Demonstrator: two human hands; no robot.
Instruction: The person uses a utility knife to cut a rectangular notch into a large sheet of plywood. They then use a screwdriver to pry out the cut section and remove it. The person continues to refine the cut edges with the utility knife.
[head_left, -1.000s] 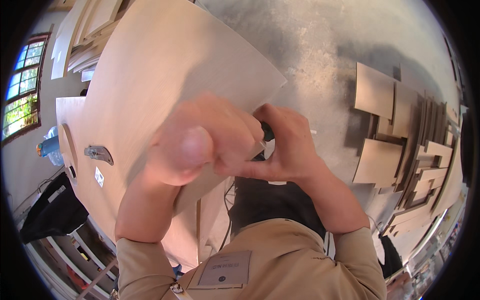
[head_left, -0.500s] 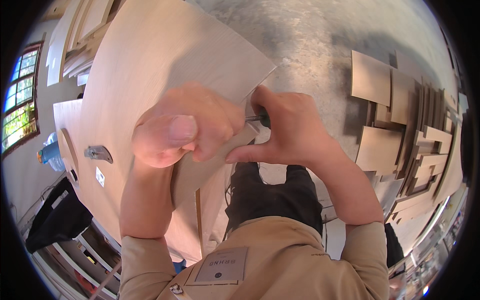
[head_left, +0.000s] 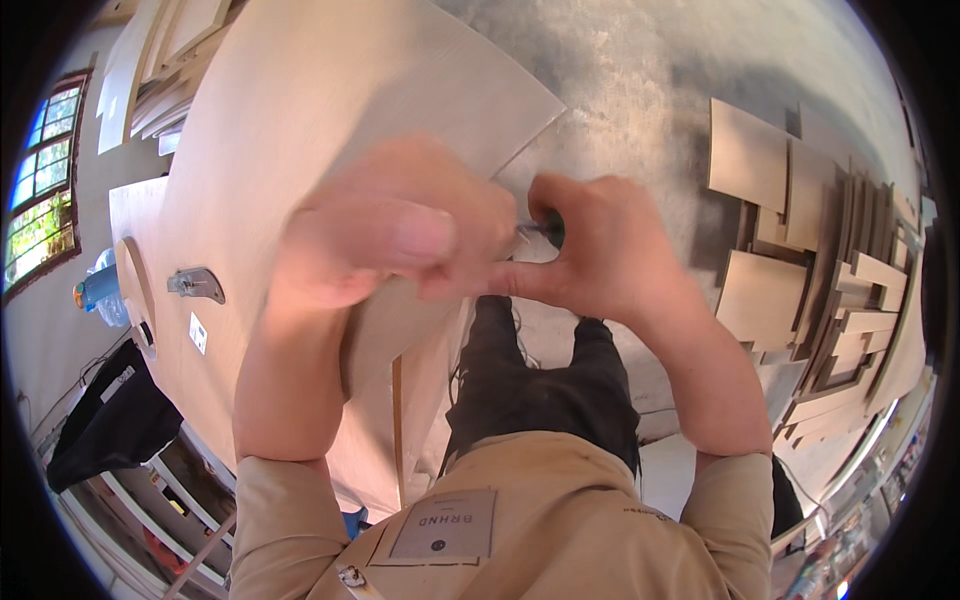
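My left hand [head_left: 400, 235], smeared by motion, is a closed fist above a pale wood-faced board [head_left: 470, 85]. Whatever its fingers may hold is hidden. To its right, my right hand [head_left: 615, 240] wraps round the dark handle of a screwdriver [head_left: 555, 229]. The thin metal shaft points left to the fist, and its tip is out of sight. My right thumb reaches toward the left hand's underside. Below the left wrist, a smaller wooden panel [head_left: 372, 345] shows in part.
Farther left on the board lie a grey utility knife [head_left: 197, 284] and a small white label [head_left: 198, 334]. Beyond them are a blue-topped bottle [head_left: 95, 293] and black cloth [head_left: 115, 420]. Cut boards [head_left: 765, 290] are stacked on the right. Concrete floor [head_left: 620, 70] shows ahead.
My left fist has shifted slightly right and up, and is more blurred. The right hand, with the screwdriver, has moved a little to the right. The whole view has shifted slightly.
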